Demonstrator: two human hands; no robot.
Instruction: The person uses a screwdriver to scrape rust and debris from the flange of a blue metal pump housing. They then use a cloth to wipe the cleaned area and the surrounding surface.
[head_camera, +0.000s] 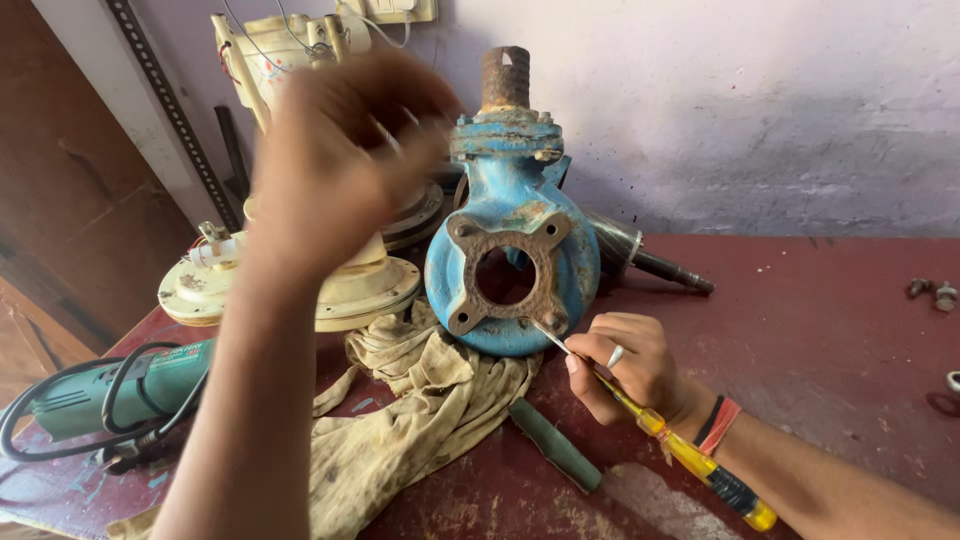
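**Pump casing at the middle of the bench**

The pump casing (512, 240) stands on the bench (830, 340), against the wall. A rag (420, 410) lies before it, with the fan motors (300, 285) to its left and a shaft (650, 262) behind on its right. The grinder (110, 390) lies far left. Two bolts (932, 292) sit far right.

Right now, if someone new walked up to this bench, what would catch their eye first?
Probably the blue pump casing, standing upright mid-bench with a rusty square flange facing out and a rusted pipe stub on top. The right hand holds a yellow-handled screwdriver with its tip at the flange's lower corner, while the left hand is raised and blurred beside the casing. A dirty rag lies bunched beneath.
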